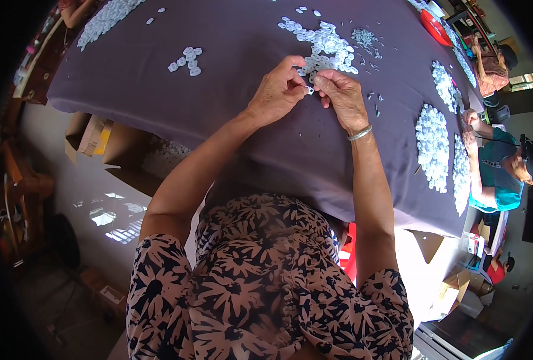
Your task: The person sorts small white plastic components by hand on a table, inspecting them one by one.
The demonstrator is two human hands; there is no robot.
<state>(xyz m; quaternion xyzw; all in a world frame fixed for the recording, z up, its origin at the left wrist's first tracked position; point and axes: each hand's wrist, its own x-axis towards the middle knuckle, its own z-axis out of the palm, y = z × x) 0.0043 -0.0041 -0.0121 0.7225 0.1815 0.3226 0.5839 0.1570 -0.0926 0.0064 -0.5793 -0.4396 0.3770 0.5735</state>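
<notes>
A small white plastic piece with a hole [310, 90] is pinched between the thumb and fingertips of my left hand [278, 90]. My right hand [340, 96], with a bracelet at its wrist, is closed close beside it, thumb against fingers; what it grips, if anything, is too small to make out. Just beyond both hands lies a loose pile of similar white plastic pieces [326, 42]. To the right of that pile is a little heap of thin grey metal pins or screws [364, 39], with a few more [377, 110] scattered near my right hand.
A dark cloth [218, 114] covers the table. A small group of white pieces [188, 60] lies to the left, and larger piles [432, 147] lie right. A person in teal [494, 162] works at the right edge. An open cardboard box [128, 156] stands below the table's left side.
</notes>
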